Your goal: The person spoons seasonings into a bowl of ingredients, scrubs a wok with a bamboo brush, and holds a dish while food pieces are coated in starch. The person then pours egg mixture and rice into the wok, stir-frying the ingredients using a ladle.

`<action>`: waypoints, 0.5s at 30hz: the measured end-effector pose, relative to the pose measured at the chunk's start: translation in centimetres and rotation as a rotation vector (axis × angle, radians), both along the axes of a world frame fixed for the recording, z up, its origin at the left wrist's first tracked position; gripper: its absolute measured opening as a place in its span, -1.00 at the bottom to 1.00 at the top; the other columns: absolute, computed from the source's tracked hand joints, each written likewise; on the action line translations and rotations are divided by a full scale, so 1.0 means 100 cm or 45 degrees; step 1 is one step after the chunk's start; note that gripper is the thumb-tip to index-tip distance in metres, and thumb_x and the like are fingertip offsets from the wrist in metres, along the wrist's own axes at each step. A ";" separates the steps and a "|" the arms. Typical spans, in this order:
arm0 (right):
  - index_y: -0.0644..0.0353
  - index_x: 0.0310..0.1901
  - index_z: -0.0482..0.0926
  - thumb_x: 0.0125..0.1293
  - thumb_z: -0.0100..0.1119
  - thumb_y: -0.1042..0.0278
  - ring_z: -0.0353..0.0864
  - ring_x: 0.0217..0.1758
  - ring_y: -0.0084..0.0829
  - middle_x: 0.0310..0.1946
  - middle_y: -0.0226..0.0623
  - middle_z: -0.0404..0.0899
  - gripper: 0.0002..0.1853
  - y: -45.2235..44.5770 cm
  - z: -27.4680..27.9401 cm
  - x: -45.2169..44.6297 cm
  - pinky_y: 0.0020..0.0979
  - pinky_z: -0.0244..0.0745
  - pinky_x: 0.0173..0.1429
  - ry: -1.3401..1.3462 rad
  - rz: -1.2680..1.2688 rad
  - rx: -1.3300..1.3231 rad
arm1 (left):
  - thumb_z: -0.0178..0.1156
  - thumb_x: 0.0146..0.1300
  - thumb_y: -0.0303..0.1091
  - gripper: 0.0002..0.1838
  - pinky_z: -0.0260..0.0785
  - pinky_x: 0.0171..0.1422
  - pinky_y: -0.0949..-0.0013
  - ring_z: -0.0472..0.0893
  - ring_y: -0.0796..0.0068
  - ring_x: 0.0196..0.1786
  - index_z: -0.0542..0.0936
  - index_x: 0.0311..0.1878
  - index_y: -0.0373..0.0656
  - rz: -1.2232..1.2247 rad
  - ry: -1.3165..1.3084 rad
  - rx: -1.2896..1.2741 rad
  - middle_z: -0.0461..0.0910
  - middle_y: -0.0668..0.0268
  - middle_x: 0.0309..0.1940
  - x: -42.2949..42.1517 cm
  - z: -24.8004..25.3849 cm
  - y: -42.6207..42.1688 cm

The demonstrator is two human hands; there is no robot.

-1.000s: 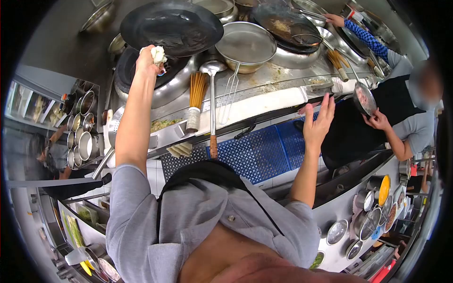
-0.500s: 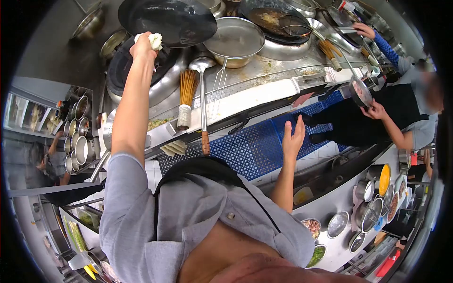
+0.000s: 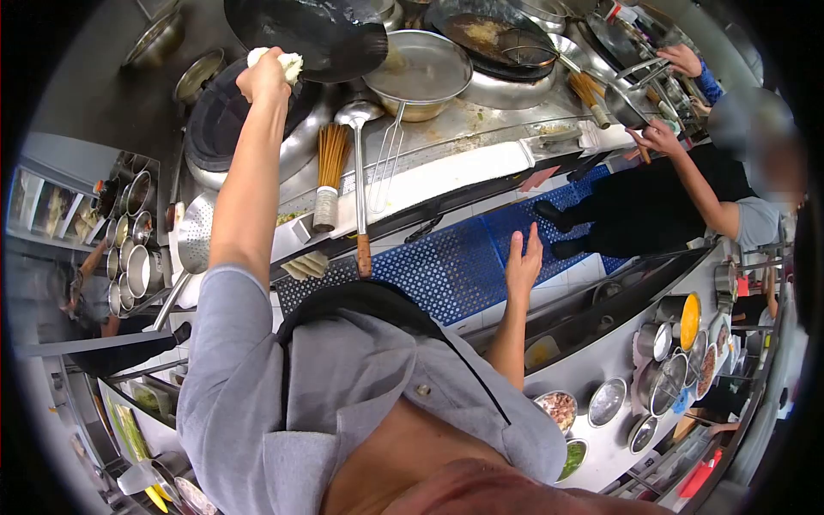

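Note:
My left hand (image 3: 264, 79) is closed around a folded white cloth (image 3: 291, 66) at the near rim of a black wok (image 3: 313, 39). The wok hangs raised and tilted above a stove ring (image 3: 210, 129), partly cut off by the top of the view. Its fingers are mostly hidden by the back of the hand. Over the floor, apart from any object, my right hand (image 3: 523, 264) is held out with its fingers stretched. Between the arms lie a bamboo brush (image 3: 331, 163) and a wood-handled ladle (image 3: 360, 180), nearest to the left forearm.
A wire-handled strainer (image 3: 421, 64) rests on a pot right of the wok. Beyond it sits another wok (image 3: 493, 39) on its ring. On the right stands a co-worker (image 3: 669, 193) holding a pan (image 3: 624, 107). Behind me, a counter (image 3: 618, 446) carries several bowls.
The wok has tilted and dropped slightly on its right side, still in my left hand's grip. The co-worker's pan has moved toward the stove. My right hand stays open.

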State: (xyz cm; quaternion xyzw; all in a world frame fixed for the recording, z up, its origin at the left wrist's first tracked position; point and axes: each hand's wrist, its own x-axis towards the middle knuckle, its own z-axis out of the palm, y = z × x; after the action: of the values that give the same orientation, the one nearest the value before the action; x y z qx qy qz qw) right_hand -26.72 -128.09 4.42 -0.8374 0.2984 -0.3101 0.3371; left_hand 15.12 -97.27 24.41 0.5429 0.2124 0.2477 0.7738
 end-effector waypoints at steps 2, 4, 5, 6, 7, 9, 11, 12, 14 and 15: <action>0.38 0.29 0.32 0.40 0.01 0.00 0.35 0.27 0.06 0.20 0.19 0.38 -0.37 0.001 -0.004 -0.004 -0.16 0.19 0.36 0.010 0.013 0.007 | 0.38 -0.23 -0.49 -0.69 0.61 -0.33 0.30 0.69 0.29 -0.42 0.62 -0.36 -0.48 0.016 0.003 0.005 0.66 0.05 -0.35 0.000 0.002 -0.002; 0.38 0.29 0.33 0.41 -0.01 0.00 0.36 0.26 0.06 0.19 0.19 0.39 -0.38 0.001 -0.008 -0.007 -0.16 0.20 0.36 0.014 0.011 0.015 | 0.39 -0.26 -0.49 -0.69 0.61 -0.33 0.30 0.69 0.28 -0.42 0.62 -0.38 -0.48 0.043 0.025 0.042 0.66 0.05 -0.36 -0.004 0.008 -0.002; 0.38 0.29 0.33 0.41 -0.01 0.00 0.36 0.26 0.05 0.19 0.18 0.40 -0.38 0.001 -0.009 -0.009 -0.16 0.20 0.36 0.017 0.013 0.025 | 0.39 -0.27 -0.49 -0.69 0.61 -0.34 0.30 0.68 0.28 -0.43 0.61 -0.39 -0.48 0.055 0.037 0.064 0.66 0.05 -0.36 -0.006 0.010 -0.002; 0.38 0.28 0.33 0.42 -0.02 0.00 0.36 0.26 0.05 0.18 0.17 0.40 -0.38 0.002 -0.010 -0.010 -0.16 0.20 0.36 0.021 0.016 0.035 | 0.40 -0.29 -0.50 -0.69 0.61 -0.34 0.29 0.68 0.27 -0.43 0.60 -0.40 -0.47 0.068 0.019 0.080 0.66 0.04 -0.36 -0.006 0.011 -0.002; 0.38 0.28 0.34 0.42 -0.03 -0.01 0.37 0.26 0.04 0.18 0.17 0.41 -0.38 0.002 -0.012 -0.010 -0.16 0.20 0.35 0.024 0.019 0.046 | 0.40 -0.31 -0.50 -0.68 0.60 -0.34 0.29 0.68 0.26 -0.43 0.59 -0.42 -0.47 0.081 0.002 0.097 0.66 0.04 -0.37 -0.006 0.012 0.000; 0.38 0.28 0.35 0.42 -0.04 -0.01 0.38 0.26 0.03 0.18 0.16 0.42 -0.39 0.001 -0.019 -0.009 -0.17 0.20 0.35 -0.004 0.041 0.066 | 0.39 -0.30 -0.52 -0.70 0.59 -0.38 0.29 0.67 0.27 -0.46 0.57 -0.43 -0.46 0.096 -0.042 0.126 0.64 0.05 -0.41 -0.008 0.013 0.001; 0.38 0.27 0.35 0.43 -0.04 -0.01 0.39 0.25 0.02 0.17 0.15 0.43 -0.39 0.002 -0.020 -0.006 -0.18 0.21 0.35 -0.026 0.062 0.081 | 0.38 -0.26 -0.55 -0.73 0.55 -0.45 0.30 0.64 0.30 -0.51 0.55 -0.43 -0.44 0.107 -0.098 0.150 0.62 0.09 -0.48 -0.011 0.018 0.003; 0.38 0.27 0.36 0.43 -0.05 -0.01 0.39 0.24 0.02 0.16 0.15 0.43 -0.39 0.003 -0.020 -0.004 -0.19 0.21 0.35 -0.033 0.073 0.088 | 0.38 -0.30 -0.54 -0.71 0.56 -0.43 0.28 0.65 0.28 -0.50 0.54 -0.43 -0.44 0.109 -0.099 0.165 0.62 0.07 -0.45 -0.015 0.019 0.006; 0.39 0.27 0.36 0.43 -0.05 0.00 0.41 0.22 0.01 0.15 0.14 0.44 -0.40 0.006 -0.017 0.000 -0.20 0.23 0.33 -0.038 0.092 0.101 | 0.38 -0.36 -0.53 -0.66 0.59 -0.40 0.26 0.67 0.24 -0.47 0.52 -0.43 -0.44 0.110 -0.107 0.193 0.63 0.02 -0.40 -0.021 0.023 0.010; 0.39 0.26 0.36 0.43 -0.05 0.00 0.42 0.21 0.00 0.14 0.14 0.45 -0.40 0.009 -0.015 0.004 -0.21 0.24 0.33 -0.037 0.104 0.109 | 0.38 -0.36 -0.54 -0.66 0.59 -0.40 0.26 0.67 0.24 -0.47 0.52 -0.43 -0.44 0.102 -0.139 0.177 0.63 0.02 -0.41 -0.023 0.024 0.013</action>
State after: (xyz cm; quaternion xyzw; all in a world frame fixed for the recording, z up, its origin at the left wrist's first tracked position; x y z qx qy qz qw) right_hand -26.36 -127.21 2.91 -0.8291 0.2722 -0.2952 0.3892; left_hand 12.83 -96.01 26.85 0.5721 0.1738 0.3216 0.7342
